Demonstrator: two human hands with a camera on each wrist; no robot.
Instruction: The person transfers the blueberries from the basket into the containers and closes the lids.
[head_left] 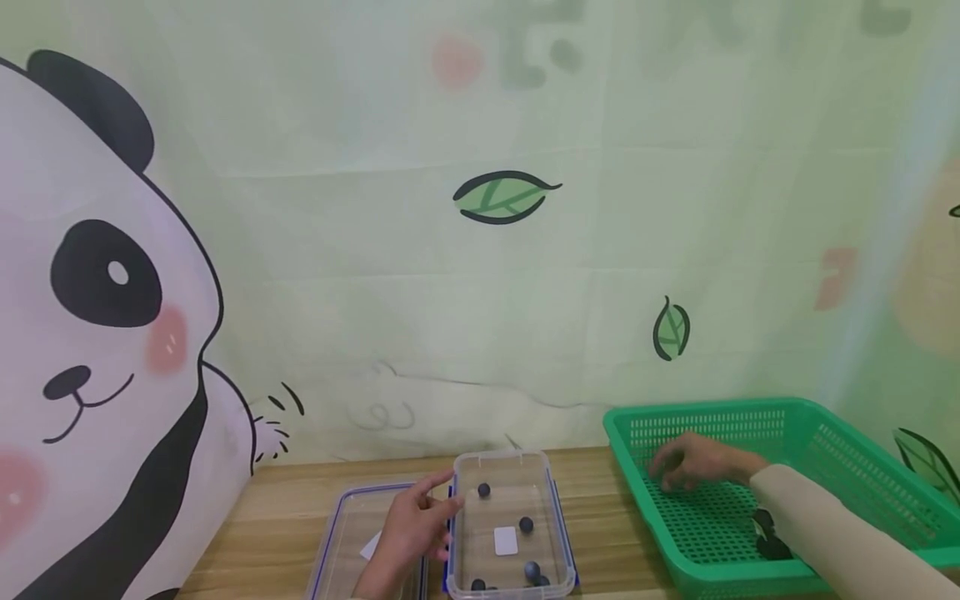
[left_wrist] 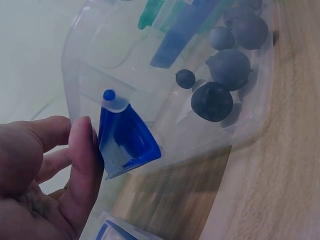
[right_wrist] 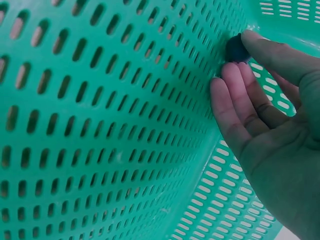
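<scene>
My left hand point(head_left: 412, 529) holds the left rim of a clear plastic box point(head_left: 506, 454), thumb and fingers around its wall beside a blue latch point(left_wrist: 127, 142). Several blueberries point(head_left: 527, 525) lie loose inside, around a small white square point(head_left: 506, 541). On the right, my right hand point(head_left: 693, 462) reaches down into a green slotted basket point(head_left: 637, 483). There it pinches one dark blueberry point(right_wrist: 236, 48) between thumb and fingertips, close to the basket wall, as the right wrist view shows.
A clear lid point(head_left: 345, 517) with a blue seal lies left of the box, partly behind my left hand. A black object point(head_left: 771, 537) shows beside my right sleeve, over the basket. The wooden table point(head_left: 262, 508) ends at a printed cloth backdrop point(head_left: 337, 250).
</scene>
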